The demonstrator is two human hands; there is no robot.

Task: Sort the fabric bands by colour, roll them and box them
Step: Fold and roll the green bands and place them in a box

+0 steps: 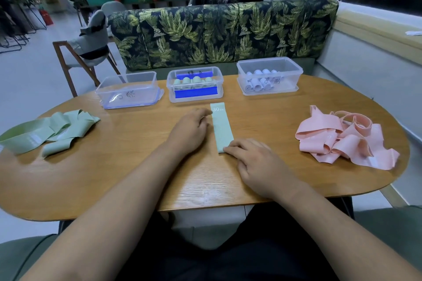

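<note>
We see one mint-green band (pixel 222 129) lying flat and lengthwise at the middle of the wooden table (pixel 137 166), its printed end toward the middle box (pixel 170 90), which holds green rolls (pixel 196 80), with a right box (pixel 294 75) of pale rolls (pixel 260 85) beside it. Our right hand (pixel 255 163) lies on the band's near end, fingers fairly straight and pressing it down, while our left hand (pixel 189 131) rests just beside its left edge with fingers curled, and we cannot tell whether they pinch that edge. Loose green bands (pixel 45 131) are heaped at the left, pink bands (pixel 342 139) at the right.
</note>
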